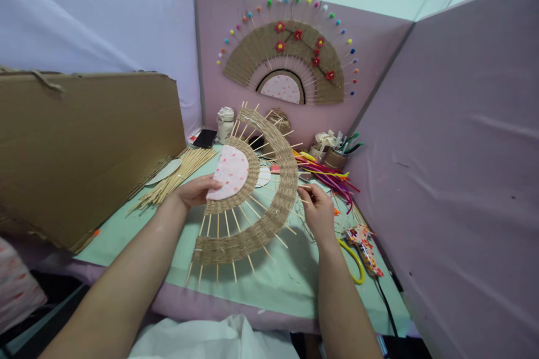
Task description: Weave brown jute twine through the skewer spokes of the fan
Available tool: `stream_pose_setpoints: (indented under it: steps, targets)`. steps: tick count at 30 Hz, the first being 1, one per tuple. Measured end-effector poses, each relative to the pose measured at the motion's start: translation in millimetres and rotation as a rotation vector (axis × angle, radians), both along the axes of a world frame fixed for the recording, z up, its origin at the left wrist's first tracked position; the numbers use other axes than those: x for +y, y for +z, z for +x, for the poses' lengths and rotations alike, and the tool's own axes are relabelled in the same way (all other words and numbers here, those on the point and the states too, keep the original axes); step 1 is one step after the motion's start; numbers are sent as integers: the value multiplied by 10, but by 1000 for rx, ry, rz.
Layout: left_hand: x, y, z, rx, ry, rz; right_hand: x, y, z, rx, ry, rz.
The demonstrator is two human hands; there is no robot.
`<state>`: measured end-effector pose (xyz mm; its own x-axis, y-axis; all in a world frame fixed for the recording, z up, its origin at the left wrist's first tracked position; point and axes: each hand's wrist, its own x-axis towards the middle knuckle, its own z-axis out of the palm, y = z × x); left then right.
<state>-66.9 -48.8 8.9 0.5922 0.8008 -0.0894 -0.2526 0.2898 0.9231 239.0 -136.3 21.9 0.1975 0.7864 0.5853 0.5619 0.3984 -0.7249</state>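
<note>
A half-round woven fan [287,179] is held up over the table on its side, its thin sticks pointing right and downward. It has an outer band and an inner band of brown twine, around a pink spotted half-circle [232,171]. My left hand [197,189] grips the fan at its straight edge, thumb on the pink piece and the other fingers behind. At the fan's outer rim my right hand [319,208] is closed in a pinch beside the stick tips. What lies between those fingertips is too small to make out. Loose thin twine shows on the table below that hand.
A finished fan [332,61] with red flowers hangs on the back panel. Bamboo sticks [179,176] and a cardboard sheet [88,151] are at left. Coloured pipe cleaners [332,176], yellow-handled scissors [356,263] and a patterned glue gun [365,247] with its cord lie right.
</note>
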Motion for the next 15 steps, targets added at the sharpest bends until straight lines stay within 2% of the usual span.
stream_pose_setpoints:
  steps: [5, 11, 15]
  targets:
    - [10, -11, 62, -58, 70, -11, 9, -21, -12, -21, -4, 2]
    - [-11, -6, 136, -62, 169, -170, 28, -40, -3, -59, 8, 11]
    - [-14, -3, 148, -50, 185, -161, 46, -57, 32, -110, 19, 35]
